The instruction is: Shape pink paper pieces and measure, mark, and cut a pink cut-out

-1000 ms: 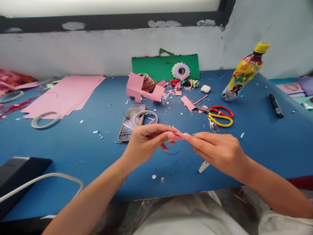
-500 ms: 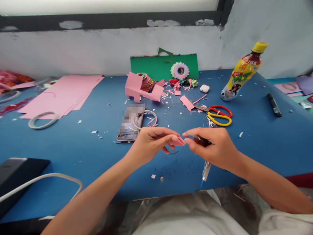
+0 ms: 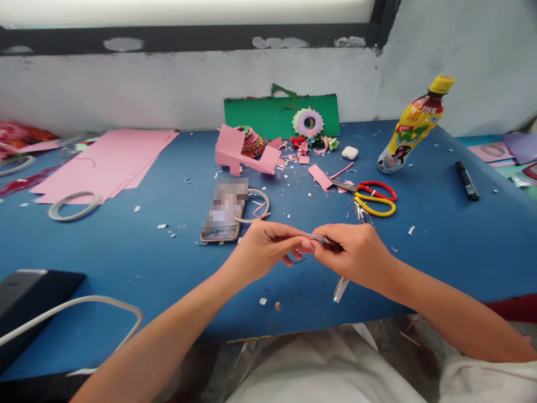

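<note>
My left hand (image 3: 274, 243) pinches a small folded piece of pink paper (image 3: 306, 250) between thumb and fingers. Closed around a slim tool with a flat silver tip and dark middle (image 3: 323, 239), my right hand (image 3: 350, 246) meets it at the fingertips. The tool's tip lies along the paper's upper edge; my fingers cover part of it, and its exact kind is unclear. A silver pen-like end with a bit of blue (image 3: 341, 289) sticks out below my right hand. Beyond that hand lie scissors (image 3: 375, 198) with red and yellow handles, partly over a clear ruler (image 3: 359, 211).
A phone (image 3: 224, 210) touches a tape roll (image 3: 262, 196); another tape roll (image 3: 73, 206) lies by pink sheets (image 3: 104, 162). Cut pink paper (image 3: 247, 157), a paper ring (image 3: 308, 122), a white earbud case (image 3: 349, 153), a drink bottle (image 3: 413, 129) and a black marker (image 3: 467, 181) stand farther back.
My right hand has moved left, closing the gap to my left hand. The tool's silver tip now lies against the pink paper, and its lower end has swung left.
</note>
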`<state>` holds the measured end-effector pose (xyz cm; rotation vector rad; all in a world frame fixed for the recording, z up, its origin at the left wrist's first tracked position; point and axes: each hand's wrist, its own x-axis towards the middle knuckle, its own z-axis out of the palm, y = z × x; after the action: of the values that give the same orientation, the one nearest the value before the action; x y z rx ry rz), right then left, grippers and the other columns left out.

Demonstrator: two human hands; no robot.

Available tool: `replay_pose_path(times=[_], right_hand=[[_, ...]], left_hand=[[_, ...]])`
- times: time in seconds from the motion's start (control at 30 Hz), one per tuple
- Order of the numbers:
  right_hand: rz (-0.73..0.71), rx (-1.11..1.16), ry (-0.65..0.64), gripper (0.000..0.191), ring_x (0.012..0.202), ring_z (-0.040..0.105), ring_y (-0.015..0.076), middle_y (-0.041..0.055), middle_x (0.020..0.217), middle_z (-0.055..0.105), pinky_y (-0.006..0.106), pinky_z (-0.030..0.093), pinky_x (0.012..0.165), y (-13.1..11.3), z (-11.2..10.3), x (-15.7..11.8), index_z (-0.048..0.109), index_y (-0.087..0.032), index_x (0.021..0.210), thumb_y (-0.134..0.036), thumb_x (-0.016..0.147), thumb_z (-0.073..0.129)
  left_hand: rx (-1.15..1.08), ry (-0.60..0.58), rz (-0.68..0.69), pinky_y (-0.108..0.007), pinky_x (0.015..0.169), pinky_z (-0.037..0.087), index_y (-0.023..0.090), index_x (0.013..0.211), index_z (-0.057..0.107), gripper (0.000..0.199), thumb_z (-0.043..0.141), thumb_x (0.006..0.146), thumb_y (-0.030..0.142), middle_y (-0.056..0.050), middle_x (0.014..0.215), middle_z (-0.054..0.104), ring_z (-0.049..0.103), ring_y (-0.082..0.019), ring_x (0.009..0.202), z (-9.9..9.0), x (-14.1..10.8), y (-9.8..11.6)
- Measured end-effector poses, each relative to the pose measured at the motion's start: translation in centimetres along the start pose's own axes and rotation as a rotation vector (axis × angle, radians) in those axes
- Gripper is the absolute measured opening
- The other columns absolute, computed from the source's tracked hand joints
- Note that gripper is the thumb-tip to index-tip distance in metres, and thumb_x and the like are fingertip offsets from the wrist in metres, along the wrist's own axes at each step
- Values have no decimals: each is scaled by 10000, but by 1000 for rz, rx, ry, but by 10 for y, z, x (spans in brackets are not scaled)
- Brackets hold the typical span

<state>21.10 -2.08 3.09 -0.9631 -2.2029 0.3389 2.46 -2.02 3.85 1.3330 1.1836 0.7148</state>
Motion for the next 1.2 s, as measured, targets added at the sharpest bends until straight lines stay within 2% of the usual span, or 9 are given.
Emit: replay_pose_path(times=[0.2,0.5,0.8,1.0,1.2], right_hand=[[14,-67,-42,136,528,531,81,-6,621,623,187,333,530,2,6,-2,617,-154,785,-191,815,489],[79,38,-96,111,524,498,69,-29,622,591,173,336,533,-1,1,-1,615,-158,824,-176,810,506],[50,7,-2,82,511,478,57,-36,618,576,169,332,525,3,-2,-2,605,-159,814,-171,809,524],[7,71,-3,95,528,524,59,-31,625,612,160,364,526,-1,-5,-1,632,-165,825,-207,829,546],[-108,14,82,160,631,625,80,-4,801,714,166,442,614,3,1,-4,652,-185,926,-147,831,529]], left_hand=[[2,-9,-41,-166,477,519,174,813,747,210,689,715,350,-19,631,680,607,-106,568,1,1,-1],[-45,-24,-27,-159,473,529,194,831,748,194,700,713,339,-13,626,681,611,-102,569,0,1,-2],[-61,33,-12,-160,452,532,187,784,749,166,715,695,322,-24,670,708,623,-104,539,-1,0,2],[-91,44,-3,-163,443,531,177,765,750,177,728,674,326,-14,581,682,633,-117,531,0,0,3],[-112,75,30,-174,453,539,175,802,745,210,723,680,344,-24,621,700,657,-134,560,0,1,-2]])
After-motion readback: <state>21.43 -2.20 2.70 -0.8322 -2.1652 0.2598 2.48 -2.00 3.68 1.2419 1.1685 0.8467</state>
